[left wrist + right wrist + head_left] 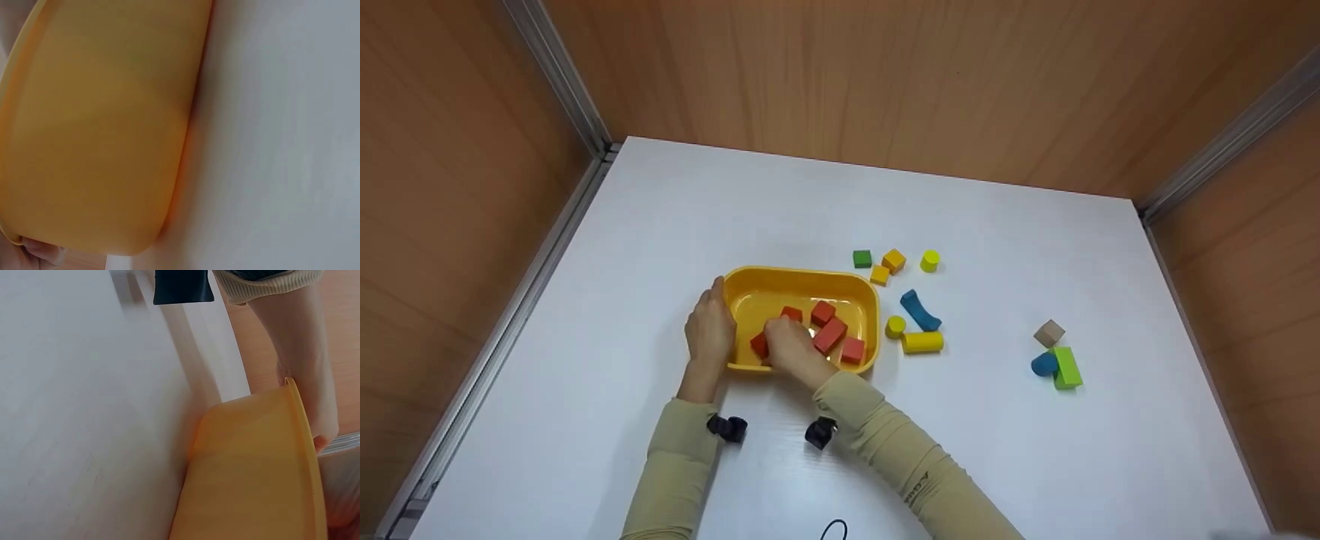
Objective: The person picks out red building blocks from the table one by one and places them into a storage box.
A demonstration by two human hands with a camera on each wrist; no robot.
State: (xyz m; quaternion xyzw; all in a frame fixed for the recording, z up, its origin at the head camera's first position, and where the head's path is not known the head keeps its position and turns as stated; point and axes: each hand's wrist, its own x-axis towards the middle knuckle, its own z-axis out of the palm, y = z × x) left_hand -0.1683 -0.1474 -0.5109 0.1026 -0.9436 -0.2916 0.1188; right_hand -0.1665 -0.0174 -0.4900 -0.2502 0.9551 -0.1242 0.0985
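A yellow plastic tub (802, 277) stands on the table with several red wooden blocks (830, 335) in it. My left hand (710, 330) grips the tub's left end, its fingers along the outer wall; part of it shows past the rim in the right wrist view. Inside the tub, my right hand (793, 346) reaches down among the blocks, knuckles up. One red block (759, 345) lies right beside its fingers, and another red block (791, 313) is just beyond. The fingertips are hidden, so whether they pinch a block cannot be seen. The tub's outer wall (107, 129) fills much of the left wrist view.
Right of the tub lie a green cube (862, 259), orange cubes (894, 260), yellow cylinders (922, 343) and a blue curved block (920, 311). Farther right are a plain wood cube (1049, 333), a blue piece (1044, 364) and a light green block (1066, 367). Wooden panels enclose the table.
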